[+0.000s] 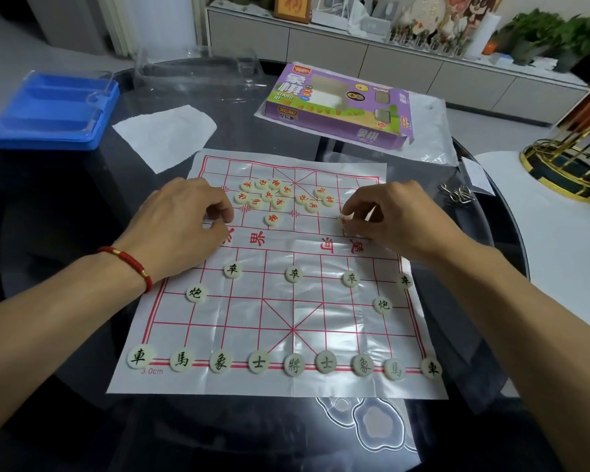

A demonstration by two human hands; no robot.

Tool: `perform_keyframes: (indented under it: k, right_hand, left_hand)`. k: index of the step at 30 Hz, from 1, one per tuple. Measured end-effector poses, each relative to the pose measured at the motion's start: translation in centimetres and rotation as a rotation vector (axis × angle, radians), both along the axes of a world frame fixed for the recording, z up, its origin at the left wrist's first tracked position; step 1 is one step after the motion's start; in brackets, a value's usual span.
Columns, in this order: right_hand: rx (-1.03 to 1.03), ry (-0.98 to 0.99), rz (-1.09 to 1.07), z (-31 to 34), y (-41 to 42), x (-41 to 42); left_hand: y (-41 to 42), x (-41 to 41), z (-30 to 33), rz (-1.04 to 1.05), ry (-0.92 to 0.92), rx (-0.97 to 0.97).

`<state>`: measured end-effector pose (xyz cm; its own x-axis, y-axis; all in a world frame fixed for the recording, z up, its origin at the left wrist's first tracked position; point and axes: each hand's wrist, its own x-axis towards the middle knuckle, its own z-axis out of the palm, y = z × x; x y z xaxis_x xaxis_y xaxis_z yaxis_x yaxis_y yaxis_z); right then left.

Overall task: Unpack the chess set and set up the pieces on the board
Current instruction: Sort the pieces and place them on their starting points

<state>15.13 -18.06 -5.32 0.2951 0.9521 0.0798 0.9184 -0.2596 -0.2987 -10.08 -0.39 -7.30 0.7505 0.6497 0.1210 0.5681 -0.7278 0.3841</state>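
Both forearms reach in from the lower corners toward mid-frame. The left hand (181,212) has fingers curled downward. The right hand (389,216) pinches with curled fingertips.

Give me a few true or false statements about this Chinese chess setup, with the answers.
1. The black pieces stand in order on the near half of the board. True.
2. The red pieces are all on their starting points. False: most lie clustered on the far half.
3. The right hand pinches a red piece. True.
4. The blue tray sits right of the board. False: far left.
5. The purple box lies beyond the board. True.
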Motion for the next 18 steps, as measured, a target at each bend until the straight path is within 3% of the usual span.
perform_keyframes:
  k: [18]
  right_hand:
    - [0.004,-0.062,-0.023,-0.72,0.73,-0.05]
  left_hand:
    - [-0.08,0.14,0.1,0.008,0.01,-0.013]
